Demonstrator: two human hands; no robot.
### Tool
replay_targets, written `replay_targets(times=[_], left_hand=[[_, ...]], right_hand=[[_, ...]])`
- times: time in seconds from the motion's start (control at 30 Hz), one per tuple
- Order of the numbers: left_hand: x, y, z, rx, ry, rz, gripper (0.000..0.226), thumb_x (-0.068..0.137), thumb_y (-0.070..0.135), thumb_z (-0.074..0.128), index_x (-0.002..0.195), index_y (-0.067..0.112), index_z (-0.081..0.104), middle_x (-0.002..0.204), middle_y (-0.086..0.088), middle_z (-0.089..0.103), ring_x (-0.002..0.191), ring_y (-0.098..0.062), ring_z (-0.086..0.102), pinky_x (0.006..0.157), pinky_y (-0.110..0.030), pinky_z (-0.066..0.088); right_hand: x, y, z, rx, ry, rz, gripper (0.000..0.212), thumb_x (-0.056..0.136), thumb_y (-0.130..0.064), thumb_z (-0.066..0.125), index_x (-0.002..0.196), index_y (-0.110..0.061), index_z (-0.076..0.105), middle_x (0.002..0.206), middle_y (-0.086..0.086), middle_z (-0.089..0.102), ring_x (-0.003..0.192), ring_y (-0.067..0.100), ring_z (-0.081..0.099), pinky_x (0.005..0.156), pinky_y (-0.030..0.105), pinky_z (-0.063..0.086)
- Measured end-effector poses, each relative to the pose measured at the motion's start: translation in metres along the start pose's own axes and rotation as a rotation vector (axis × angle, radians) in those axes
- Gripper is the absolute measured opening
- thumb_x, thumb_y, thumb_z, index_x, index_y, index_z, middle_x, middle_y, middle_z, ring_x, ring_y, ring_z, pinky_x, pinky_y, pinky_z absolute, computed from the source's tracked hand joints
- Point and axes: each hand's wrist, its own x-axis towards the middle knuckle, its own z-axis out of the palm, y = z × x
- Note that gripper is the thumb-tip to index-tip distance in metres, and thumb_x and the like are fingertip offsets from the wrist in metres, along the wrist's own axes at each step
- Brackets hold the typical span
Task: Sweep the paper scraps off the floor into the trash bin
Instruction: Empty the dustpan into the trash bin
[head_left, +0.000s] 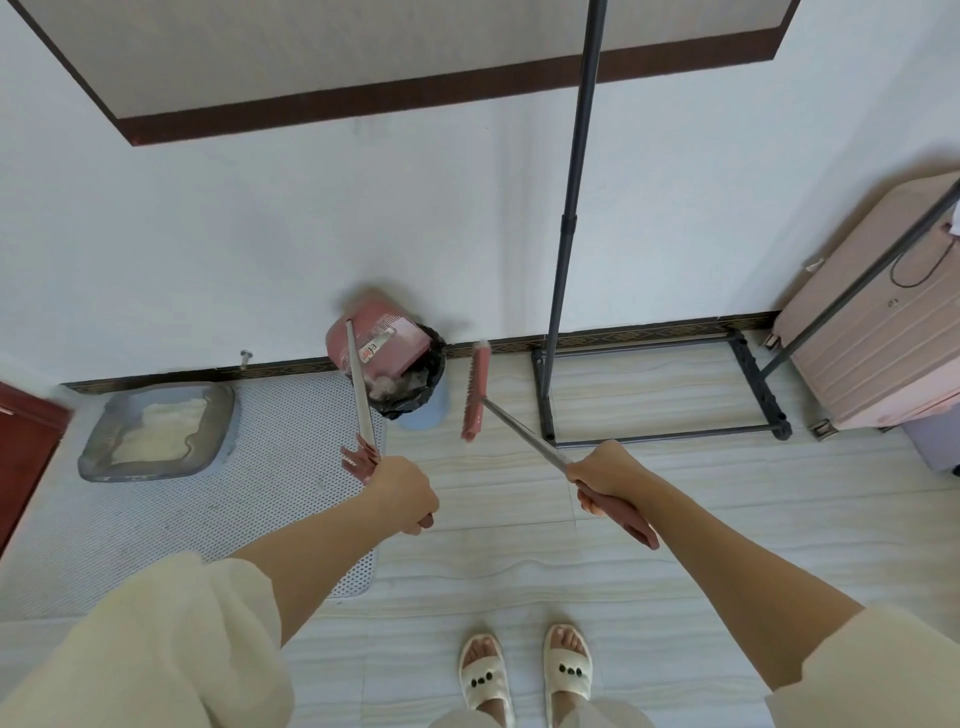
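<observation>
Pale striped floor tiles (649, 525), white wall, perforated mat (182, 519). Left hand (405, 493) grips dustpan (379, 340), tipped over bin (415, 384). Right hand (605, 478) grips broom (475, 395), handle slanting toward the wall.

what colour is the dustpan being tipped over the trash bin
Pink, with a silver metal handle. The dustpan shows best in the head view, the only one.

The upper edge of the pink dustpan (382, 332), far beyond the left hand (402, 493), was smeared by motion blur. The dustpan hid most of the trash bin (423, 384) mouth, so its contents could not be made out. The broom head (475, 397), ahead of the right hand (605, 480), was blurred at its far tip. Right of that hand, the pink suitcase (872, 332) was cut off by the frame edge.
</observation>
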Motion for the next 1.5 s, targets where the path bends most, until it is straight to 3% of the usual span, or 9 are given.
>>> replay_targets(times=[0.1,0.33,0.5,0.63,1.0,1.2,1.33,1.5], left_hand=[[-0.003,0.006,-0.004,0.009,-0.008,-0.027,0.026,0.098,0.026,0.045,0.117,0.014,0.057,0.108,-0.004,0.063,0.093,-0.024,0.06,0.047,-0.027,0.025],[-0.012,-0.004,-0.008,0.023,0.009,-0.075,0.026,0.098,0.027,0.046,0.115,0.013,0.06,0.105,-0.003,0.064,0.096,-0.023,0.061,0.063,-0.031,0.037],[-0.011,0.009,-0.006,-0.024,0.103,-0.026,0.028,0.1,0.028,0.041,0.118,0.014,0.056,0.106,-0.006,0.064,0.097,-0.026,0.062,0.055,-0.027,0.034],[0.006,0.024,0.011,-0.107,-0.001,0.047,0.034,0.096,0.038,0.048,0.12,0.015,0.056,0.112,-0.007,0.063,0.103,-0.027,0.06,0.07,-0.034,0.04],[0.007,0.005,0.015,-0.008,0.035,0.027,0.031,0.098,0.034,0.044,0.121,0.017,0.054,0.111,-0.005,0.063,0.103,-0.026,0.059,0.068,-0.032,0.037],[-0.001,-0.007,0.006,-0.002,0.075,-0.005,0.029,0.098,0.032,0.044,0.12,0.015,0.053,0.102,-0.005,0.062,0.099,-0.026,0.06,0.066,-0.033,0.038],[-0.009,-0.018,0.011,-0.046,0.148,-0.043,0.029,0.099,0.035,0.042,0.121,0.017,0.051,0.104,-0.005,0.064,0.095,-0.025,0.061,0.068,-0.034,0.043],[-0.016,-0.039,0.01,-0.137,0.228,-0.096,0.034,0.098,0.043,0.039,0.119,0.019,0.049,0.089,-0.004,0.06,0.091,-0.024,0.062,0.065,-0.032,0.042]], right_hand=[[-0.001,-0.001,-0.001,-0.018,-0.003,-0.023,0.012,0.083,-0.005,0.053,0.076,0.003,0.058,0.054,0.013,0.06,0.052,0.024,0.056,0.053,0.029,0.048],[0.0,0.0,0.003,0.003,-0.004,-0.019,0.009,0.082,-0.004,0.054,0.076,0.003,0.057,0.05,0.012,0.058,0.049,0.025,0.054,0.054,0.03,0.047],[0.0,0.004,0.008,-0.025,-0.022,-0.009,0.01,0.082,-0.004,0.054,0.078,0.004,0.058,0.053,0.013,0.06,0.053,0.026,0.055,0.056,0.031,0.048],[-0.001,0.012,0.01,-0.044,-0.035,0.015,0.01,0.084,-0.003,0.054,0.087,0.005,0.058,0.057,0.014,0.06,0.048,0.022,0.055,0.049,0.028,0.047],[-0.003,0.018,0.007,-0.087,-0.03,0.036,0.01,0.084,-0.004,0.053,0.085,0.005,0.058,0.056,0.014,0.06,0.054,0.026,0.056,0.057,0.032,0.048],[-0.012,0.006,0.005,-0.105,0.004,-0.014,0.012,0.084,-0.006,0.054,0.08,0.004,0.059,0.054,0.011,0.061,0.049,0.022,0.057,0.051,0.028,0.049],[-0.023,0.005,0.006,-0.248,0.045,-0.074,0.014,0.088,-0.009,0.054,0.084,0.004,0.06,0.057,0.009,0.059,0.037,0.013,0.056,0.044,0.023,0.049],[-0.036,0.002,0.007,-0.577,0.167,-0.184,0.01,0.088,-0.015,0.05,0.085,-0.007,0.055,0.065,0.002,0.057,0.049,0.015,0.059,0.051,0.023,0.052]])
